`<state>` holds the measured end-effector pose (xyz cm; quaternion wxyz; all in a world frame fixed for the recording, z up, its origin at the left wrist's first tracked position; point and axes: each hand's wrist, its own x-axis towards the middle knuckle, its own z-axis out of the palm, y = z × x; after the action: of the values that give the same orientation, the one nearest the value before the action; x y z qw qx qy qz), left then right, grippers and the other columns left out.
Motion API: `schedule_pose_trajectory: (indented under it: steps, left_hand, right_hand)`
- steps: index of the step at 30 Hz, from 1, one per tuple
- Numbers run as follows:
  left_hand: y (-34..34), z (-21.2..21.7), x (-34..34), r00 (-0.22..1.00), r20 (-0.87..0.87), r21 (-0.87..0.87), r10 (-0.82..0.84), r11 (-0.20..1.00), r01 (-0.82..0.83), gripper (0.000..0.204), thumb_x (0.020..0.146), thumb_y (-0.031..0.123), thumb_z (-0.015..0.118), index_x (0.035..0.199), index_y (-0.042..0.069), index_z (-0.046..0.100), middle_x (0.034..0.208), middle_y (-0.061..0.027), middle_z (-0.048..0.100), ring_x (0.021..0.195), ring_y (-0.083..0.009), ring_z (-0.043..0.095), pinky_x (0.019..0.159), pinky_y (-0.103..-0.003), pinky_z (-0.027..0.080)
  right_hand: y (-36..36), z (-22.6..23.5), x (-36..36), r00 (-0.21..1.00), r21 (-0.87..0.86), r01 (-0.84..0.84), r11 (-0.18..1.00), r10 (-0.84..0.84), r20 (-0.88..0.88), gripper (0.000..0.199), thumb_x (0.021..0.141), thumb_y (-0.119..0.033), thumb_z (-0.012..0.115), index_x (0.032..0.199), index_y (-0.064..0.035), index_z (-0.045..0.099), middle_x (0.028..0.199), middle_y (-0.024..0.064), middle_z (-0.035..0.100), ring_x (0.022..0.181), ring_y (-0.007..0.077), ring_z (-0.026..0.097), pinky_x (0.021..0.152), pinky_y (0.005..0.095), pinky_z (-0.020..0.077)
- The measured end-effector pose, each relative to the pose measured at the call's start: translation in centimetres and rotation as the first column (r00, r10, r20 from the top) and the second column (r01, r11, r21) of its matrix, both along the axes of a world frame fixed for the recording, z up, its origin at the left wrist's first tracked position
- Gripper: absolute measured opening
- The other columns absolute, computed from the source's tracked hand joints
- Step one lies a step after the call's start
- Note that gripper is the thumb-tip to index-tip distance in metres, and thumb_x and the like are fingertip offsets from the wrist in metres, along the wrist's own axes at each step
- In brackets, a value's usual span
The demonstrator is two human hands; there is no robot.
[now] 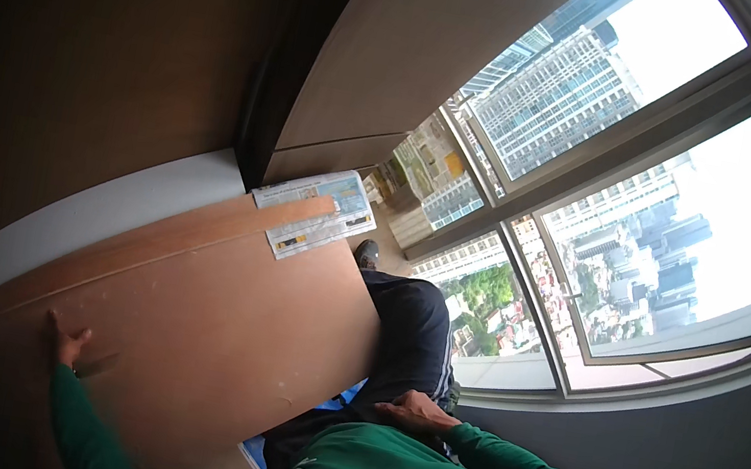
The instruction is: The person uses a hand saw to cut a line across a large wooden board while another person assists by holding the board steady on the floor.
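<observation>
A large brown wooden panel lies flat in front of me, with a few pale marks on its face. My left hand touches it near its left end, thumb and fingers apart and nothing held. A long narrow wooden strip runs along the panel's far edge, its right end over a printed newspaper sheet. My right hand rests on my dark trousers at the upper thigh, beside the panel's right edge. Its fingers look stretched along the cloth, holding nothing that I can see.
Tall brown cabinet panels rise at the far side, with a pale ledge along the left. Large framed windows stand at the right above a grey wall. My bent leg and shoe lie against the panel's right edge.
</observation>
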<state>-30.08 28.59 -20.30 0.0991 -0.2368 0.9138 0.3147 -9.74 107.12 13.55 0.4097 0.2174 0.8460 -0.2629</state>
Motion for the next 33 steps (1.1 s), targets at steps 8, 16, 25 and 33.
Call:
schedule_pose_trajectory:
  steps: [8, 16, 25, 33]
  left_hand:
    - [5.4, 2.3, -2.3, 0.992, 0.094, 0.128, 0.089, 0.987, -0.100, 0.117, 0.093, 0.067, 0.077, 0.178, 0.014, 0.016, 0.179, -0.0221, 0.029, 0.164, -0.0415, 0.030, 0.131, -0.050, 0.035]
    - [-6.8, 4.4, 0.2, 0.919, -0.183, -0.474, 0.348, 0.788, -0.393, 0.086, 0.105, 0.065, 0.057, 0.163, 0.002, 0.046, 0.170, -0.0300, 0.036, 0.155, -0.0486, 0.038, 0.129, -0.057, 0.034]
    - [-5.0, 6.9, 0.4, 0.949, -0.309, -0.600, 0.060, 0.762, -0.244, 0.101, 0.105, 0.073, 0.050, 0.172, 0.001, 0.029, 0.181, -0.0247, 0.019, 0.169, -0.0401, 0.014, 0.138, -0.054, 0.014]
    - [-5.6, 4.9, 0.4, 0.910, -0.361, -0.522, 0.202, 0.765, -0.377, 0.107, 0.104, 0.074, 0.046, 0.164, -0.014, 0.035, 0.174, -0.0367, 0.027, 0.166, -0.0501, 0.019, 0.137, -0.058, 0.010]
  right_hand:
    - [0.9, 1.2, -6.1, 0.989, 0.004, 0.017, 1.000, -0.018, 0.144, 0.065, 0.106, -0.059, 0.064, 0.104, 0.0021, 0.084, 0.082, 0.0126, 0.080, 0.076, 0.0129, 0.071, 0.073, 0.0356, 0.0571]
    - [-3.4, -2.9, -7.4, 0.780, -0.002, -0.498, 0.867, 0.449, 0.435, 0.052, 0.105, -0.049, 0.069, 0.102, 0.0020, 0.082, 0.090, 0.0203, 0.081, 0.081, 0.0182, 0.074, 0.078, 0.0420, 0.0564]
    - [-28.7, -3.2, -20.5, 0.732, -0.068, -0.672, 0.738, 0.647, -0.213, 0.057, 0.103, -0.031, 0.076, 0.149, -0.0012, 0.059, 0.118, 0.0234, 0.077, 0.106, 0.0397, 0.075, 0.090, 0.0518, 0.0594]
    - [-55.6, -12.8, -20.7, 0.224, -0.117, -0.974, 0.196, 0.724, -0.652, 0.048, 0.111, -0.032, 0.066, 0.148, -0.0038, 0.054, 0.113, 0.0284, 0.075, 0.096, 0.0451, 0.076, 0.085, 0.0528, 0.0590]
